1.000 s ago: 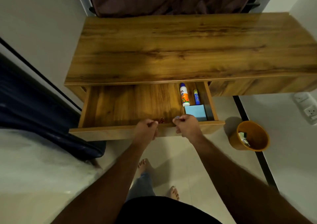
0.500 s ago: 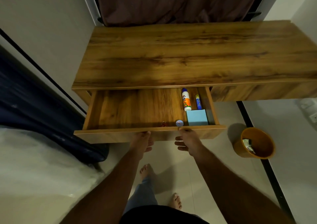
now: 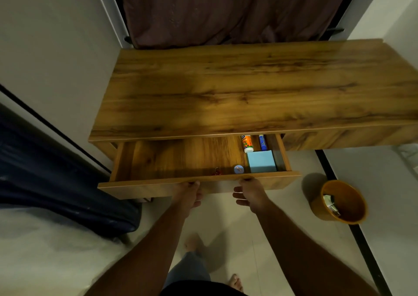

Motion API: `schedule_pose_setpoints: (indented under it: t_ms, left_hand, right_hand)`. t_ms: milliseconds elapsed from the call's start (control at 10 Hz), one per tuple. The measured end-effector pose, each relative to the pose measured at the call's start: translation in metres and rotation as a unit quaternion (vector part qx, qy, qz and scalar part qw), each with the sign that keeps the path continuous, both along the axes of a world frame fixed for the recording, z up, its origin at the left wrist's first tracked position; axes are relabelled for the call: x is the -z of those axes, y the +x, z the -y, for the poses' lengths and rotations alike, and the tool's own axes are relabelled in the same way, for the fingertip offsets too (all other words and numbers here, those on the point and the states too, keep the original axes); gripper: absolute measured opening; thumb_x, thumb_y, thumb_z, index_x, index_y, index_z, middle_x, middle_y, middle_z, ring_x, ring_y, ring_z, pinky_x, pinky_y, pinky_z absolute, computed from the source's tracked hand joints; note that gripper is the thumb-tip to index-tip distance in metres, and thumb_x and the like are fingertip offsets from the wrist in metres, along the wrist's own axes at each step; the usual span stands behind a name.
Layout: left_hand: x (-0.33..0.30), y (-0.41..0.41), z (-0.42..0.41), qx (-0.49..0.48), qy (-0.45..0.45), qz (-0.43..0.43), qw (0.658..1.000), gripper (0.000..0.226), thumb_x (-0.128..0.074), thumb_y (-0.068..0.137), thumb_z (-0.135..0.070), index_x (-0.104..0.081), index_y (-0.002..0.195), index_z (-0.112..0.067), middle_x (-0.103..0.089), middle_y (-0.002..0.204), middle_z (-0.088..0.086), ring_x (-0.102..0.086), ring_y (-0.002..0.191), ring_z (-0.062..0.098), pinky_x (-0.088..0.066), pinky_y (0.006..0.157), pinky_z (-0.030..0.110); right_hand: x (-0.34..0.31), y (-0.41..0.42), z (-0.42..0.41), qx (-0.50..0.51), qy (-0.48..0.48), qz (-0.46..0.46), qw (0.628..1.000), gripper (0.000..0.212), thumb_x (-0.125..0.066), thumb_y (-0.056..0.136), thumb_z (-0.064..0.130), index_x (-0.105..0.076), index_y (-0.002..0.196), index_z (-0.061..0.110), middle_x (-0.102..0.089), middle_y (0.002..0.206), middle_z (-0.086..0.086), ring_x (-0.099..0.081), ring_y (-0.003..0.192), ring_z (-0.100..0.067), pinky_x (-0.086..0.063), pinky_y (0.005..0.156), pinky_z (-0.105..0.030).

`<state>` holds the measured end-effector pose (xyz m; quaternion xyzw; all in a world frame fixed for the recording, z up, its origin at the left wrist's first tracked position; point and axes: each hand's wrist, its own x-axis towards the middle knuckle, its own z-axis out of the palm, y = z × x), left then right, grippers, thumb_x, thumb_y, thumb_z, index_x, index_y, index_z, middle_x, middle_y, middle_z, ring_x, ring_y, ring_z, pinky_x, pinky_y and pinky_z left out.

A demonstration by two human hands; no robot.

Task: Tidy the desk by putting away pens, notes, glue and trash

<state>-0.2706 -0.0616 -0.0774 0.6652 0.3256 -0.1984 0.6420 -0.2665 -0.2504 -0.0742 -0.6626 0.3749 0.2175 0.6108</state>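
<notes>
Drawer (image 3: 181, 159) of wooden desk (image 3: 248, 92), partly pulled out beneath the top. Inside, at the right end: glue bottle (image 3: 247, 143) with orange label and blue glue stick (image 3: 262, 142) side by side at the back, half under the desktop; light-blue note pad (image 3: 261, 161) just in front of them. Small round blue-capped item (image 3: 238, 169) and small reddish object (image 3: 217, 171) near the front wall, too small to identify. Left hand (image 3: 187, 193) and right hand (image 3: 251, 193) against the drawer front (image 3: 135, 188), fingers straight and pressed to the panel, gripping nothing. Orange bin (image 3: 339, 201) on the floor to the right, some trash inside. Dark curtain (image 3: 226, 12) behind the desk.
</notes>
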Motion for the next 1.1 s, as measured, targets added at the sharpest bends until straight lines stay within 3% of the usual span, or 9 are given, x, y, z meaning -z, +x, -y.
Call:
schedule_pose_setpoints:
  t_ms: [300,400,500,600,700,800,900,1000,1100]
  left_hand:
    - [-0.004,0.071,-0.004,0.029,-0.042,-0.011,0.999,0.013,-0.045,0.100,-0.007,-0.052,0.089,-0.010,-0.051,0.070,0.004,-0.048,0.057,0.012,-0.039,0.053,0.022]
    - [-0.005,0.096,-0.006,0.033,-0.020,-0.011,0.999,0.018,-0.043,0.098,-0.002,-0.053,0.086,-0.010,-0.057,0.076,0.006,-0.053,0.061,0.014,-0.044,0.056,0.025]
    - [0.004,0.124,-0.009,0.037,-0.020,-0.022,0.999,0.015,-0.041,0.099,0.000,-0.054,0.095,-0.007,-0.059,0.084,0.010,-0.055,0.062,0.015,-0.048,0.050,0.024]
    - [0.004,0.150,-0.013,0.045,-0.035,-0.026,0.998,0.020,-0.042,0.099,0.002,-0.052,0.086,-0.010,-0.057,0.081,0.009,-0.053,0.061,0.015,-0.046,0.043,0.020]
    - [0.003,0.169,-0.018,0.074,-0.076,-0.038,0.994,0.023,-0.041,0.100,0.000,-0.051,0.083,-0.011,-0.055,0.080,0.006,-0.053,0.064,0.015,-0.045,0.054,0.024]
    - [0.008,0.167,-0.018,0.085,-0.033,-0.038,0.995,0.020,-0.039,0.101,-0.004,-0.056,0.110,-0.009,-0.061,0.101,0.008,-0.065,0.078,0.020,-0.047,0.051,0.023]
    - [0.007,0.159,-0.018,0.134,0.007,-0.014,0.991,0.023,-0.045,0.099,-0.010,-0.055,0.120,-0.012,-0.061,0.115,0.007,-0.067,0.091,0.024,-0.050,0.056,0.025]
    - [-0.013,0.167,-0.016,0.282,0.023,-0.009,0.959,0.017,-0.053,0.098,-0.022,-0.060,0.109,-0.012,-0.068,0.109,0.007,-0.068,0.090,0.019,-0.054,0.067,0.027]
    - [-0.032,0.185,-0.004,0.349,0.031,0.031,0.936,0.025,-0.052,0.098,-0.028,-0.062,0.113,-0.010,-0.072,0.102,0.006,-0.070,0.087,0.017,-0.056,0.067,0.028]
  right_hand:
    - [-0.006,0.068,-0.009,0.036,0.013,0.015,0.999,0.022,-0.043,0.101,0.020,-0.054,0.110,0.004,-0.062,0.098,-0.012,-0.063,0.082,-0.023,-0.051,0.060,-0.033]
    - [-0.014,0.089,-0.015,0.037,0.017,0.019,0.999,0.017,-0.041,0.102,0.018,-0.054,0.107,0.007,-0.060,0.091,-0.008,-0.061,0.086,-0.022,-0.054,0.071,-0.039]
    - [-0.012,0.111,-0.018,0.019,-0.012,0.035,0.999,0.022,-0.042,0.098,0.004,-0.056,0.115,0.009,-0.060,0.105,-0.022,-0.065,0.094,-0.030,-0.056,0.067,-0.038]
    - [-0.013,0.127,-0.024,0.023,0.007,0.049,0.999,0.032,-0.045,0.096,-0.002,-0.051,0.125,0.010,-0.057,0.110,-0.024,-0.062,0.110,-0.037,-0.055,0.065,-0.037]
    - [-0.016,0.144,-0.026,0.028,0.030,0.063,0.997,0.036,-0.047,0.095,0.000,-0.047,0.128,0.013,-0.057,0.119,-0.013,-0.061,0.107,-0.028,-0.056,0.069,-0.036]
    - [-0.012,0.141,-0.024,0.031,0.032,0.053,0.998,0.036,-0.050,0.095,0.002,-0.046,0.129,0.014,-0.060,0.107,-0.009,-0.062,0.094,-0.020,-0.056,0.065,-0.034]
    - [-0.007,0.136,-0.017,-0.018,0.040,0.059,0.997,0.037,-0.053,0.096,0.004,-0.046,0.132,0.010,-0.062,0.090,-0.005,-0.064,0.078,-0.014,-0.057,0.054,-0.029]
    - [-0.028,0.145,-0.016,-0.072,0.039,0.027,0.996,0.014,-0.046,0.099,0.012,-0.057,0.108,0.011,-0.061,0.098,-0.013,-0.061,0.073,-0.015,-0.052,0.051,-0.025]
    - [-0.046,0.156,-0.016,-0.149,-0.040,0.046,0.987,0.015,-0.053,0.096,0.019,-0.061,0.106,0.011,-0.064,0.094,-0.009,-0.064,0.077,-0.019,-0.048,0.065,-0.030]
